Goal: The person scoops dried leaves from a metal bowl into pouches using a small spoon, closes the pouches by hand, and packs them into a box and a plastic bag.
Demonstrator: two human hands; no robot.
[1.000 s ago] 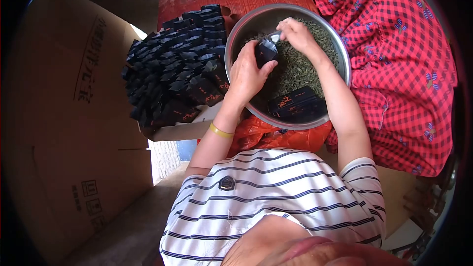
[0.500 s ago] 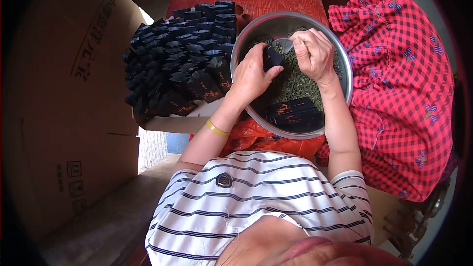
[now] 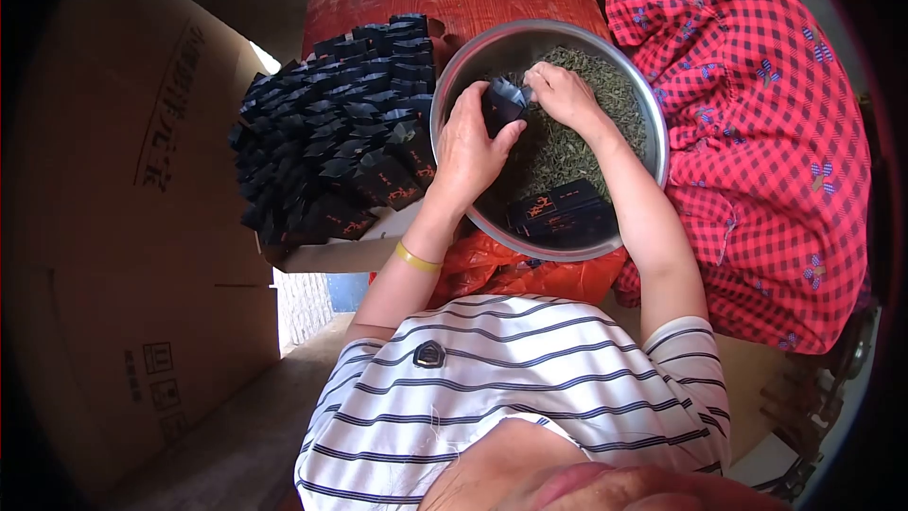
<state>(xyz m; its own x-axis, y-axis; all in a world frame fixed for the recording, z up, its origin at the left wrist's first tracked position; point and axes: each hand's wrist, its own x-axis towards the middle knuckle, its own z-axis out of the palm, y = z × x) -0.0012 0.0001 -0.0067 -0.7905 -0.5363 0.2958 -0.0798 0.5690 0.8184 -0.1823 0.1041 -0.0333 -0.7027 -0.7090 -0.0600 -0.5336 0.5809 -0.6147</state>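
a black pouch (image 3: 502,112) is held by the left hand (image 3: 472,139), above leaves (image 3: 567,153); the right hand (image 3: 565,96) is narrowed beside the pouch's mouth, its contents too hidden to tell; filling is seemingly being done; the mouth should be kept open, steady

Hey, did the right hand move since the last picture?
Yes: measured against the bowl, the right hand moved left, toward the held packet.

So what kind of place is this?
Probably a packing corner, perhaps in a home or workshop: a round silver metal bowl holds dry-looking green leaves, many small black packets crowd beside it, and a big brown cardboard box is nearby.
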